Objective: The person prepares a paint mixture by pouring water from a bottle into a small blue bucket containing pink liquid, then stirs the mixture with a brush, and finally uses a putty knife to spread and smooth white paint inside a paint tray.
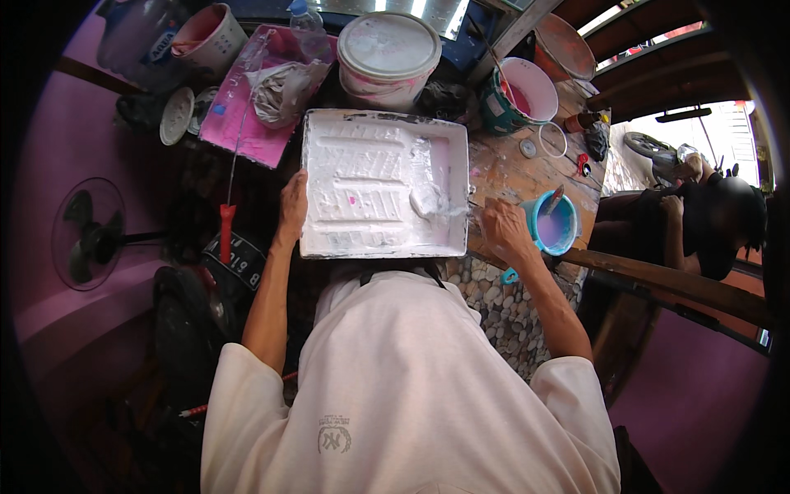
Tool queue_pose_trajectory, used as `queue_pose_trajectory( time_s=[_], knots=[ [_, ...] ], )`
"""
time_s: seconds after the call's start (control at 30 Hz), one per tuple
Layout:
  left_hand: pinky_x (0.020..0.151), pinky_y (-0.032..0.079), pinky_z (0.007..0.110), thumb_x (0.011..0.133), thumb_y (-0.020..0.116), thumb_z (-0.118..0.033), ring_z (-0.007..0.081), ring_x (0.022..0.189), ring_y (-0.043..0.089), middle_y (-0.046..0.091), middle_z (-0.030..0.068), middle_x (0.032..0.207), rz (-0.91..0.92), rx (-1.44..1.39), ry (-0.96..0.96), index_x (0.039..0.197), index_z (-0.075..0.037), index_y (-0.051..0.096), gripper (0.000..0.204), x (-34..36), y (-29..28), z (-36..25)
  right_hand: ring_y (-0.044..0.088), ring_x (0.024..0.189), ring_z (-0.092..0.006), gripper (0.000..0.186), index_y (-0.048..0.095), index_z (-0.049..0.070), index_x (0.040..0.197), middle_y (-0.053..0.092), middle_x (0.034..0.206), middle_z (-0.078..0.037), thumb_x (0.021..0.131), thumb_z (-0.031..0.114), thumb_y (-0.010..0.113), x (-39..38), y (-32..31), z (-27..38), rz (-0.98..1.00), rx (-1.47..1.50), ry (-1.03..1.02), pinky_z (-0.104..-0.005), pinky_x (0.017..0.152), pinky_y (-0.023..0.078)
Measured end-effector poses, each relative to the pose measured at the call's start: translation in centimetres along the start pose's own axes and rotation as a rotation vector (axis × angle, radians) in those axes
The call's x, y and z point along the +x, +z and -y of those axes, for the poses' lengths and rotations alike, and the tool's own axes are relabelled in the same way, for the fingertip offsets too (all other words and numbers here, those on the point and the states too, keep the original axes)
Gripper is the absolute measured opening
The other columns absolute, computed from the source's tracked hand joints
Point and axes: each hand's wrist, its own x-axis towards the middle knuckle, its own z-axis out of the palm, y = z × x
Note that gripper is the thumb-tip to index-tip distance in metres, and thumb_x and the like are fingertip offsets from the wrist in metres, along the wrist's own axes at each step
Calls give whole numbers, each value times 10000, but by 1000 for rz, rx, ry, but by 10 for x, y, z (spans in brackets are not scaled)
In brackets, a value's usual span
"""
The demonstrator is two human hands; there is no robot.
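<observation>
A paint tray (354, 214) with a ridged floor, coated in wet white paint, lies before me, with a pale pink patch at its right side. My left hand (294, 202) grips the tray's left edge. Just right of the tray, my right hand (504, 226) is closed on a white-smeared tool (429, 200), whose paint-covered end rests in the tray. A light blue pail (554, 232) of lilac-blue paint, with a brush in it, stands beside that hand.
A pink tray (216, 133) with roller and bag, a lidded tub (388, 45) and a pink-stained bucket (535, 86) surround the workspace on the wooden table (498, 160). A fan (82, 235) stands left. Another person (699, 230) is at right, near a motorbike.
</observation>
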Motion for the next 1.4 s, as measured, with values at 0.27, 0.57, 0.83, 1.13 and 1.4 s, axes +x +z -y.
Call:
queue_pose_trajectory(
  time_s=[0.27, 0.57, 0.83, 1.13, 1.4],
  knots=[
    [936, 386, 298, 968, 388, -361, 207, 1072, 528, 588, 163, 1131, 7, 24, 14, 1178, 83, 514, 507, 0, 1, -2, 581, 729, -329, 121, 617, 23, 708, 563, 770, -171, 708, 90, 516, 18, 17, 10, -179, 44, -32, -434, 622, 455],
    [926, 399, 303, 968, 396, -340, 217, 1060, 544, 599, 176, 1116, -16, 14, 17, 1162, 84, 527, 484, 1, 3, 2, 577, 703, -327, 123, 639, 36, 738, 578, 718, -160, 687, 71, 533, 12, 15, -26, -98, 48, -24, -435, 594, 451],
    [938, 392, 304, 968, 400, -339, 226, 1081, 536, 588, 179, 1141, -21, 14, 19, 1182, 80, 517, 484, -2, 4, -2, 580, 646, -325, 103, 601, 42, 751, 565, 700, -174, 740, 93, 512, 69, 9, -17, -354, 52, -9, -429, 561, 449],
    [903, 412, 307, 971, 397, -340, 212, 1042, 553, 606, 193, 1090, -41, 74, 57, 1155, 80, 532, 477, -1, 1, 6, 579, 660, -342, 165, 602, 30, 788, 561, 734, -183, 779, 101, 454, 49, 22, -8, -256, 60, -25, -437, 586, 460],
    [769, 430, 310, 968, 405, -372, 170, 821, 524, 608, 182, 874, -54, 49, 95, 1062, 83, 556, 488, -2, 5, 6, 573, 667, -351, 173, 583, 21, 750, 539, 720, -190, 795, 116, 446, 64, 19, -28, -286, -16, 99, -442, 599, 443]
  ],
)
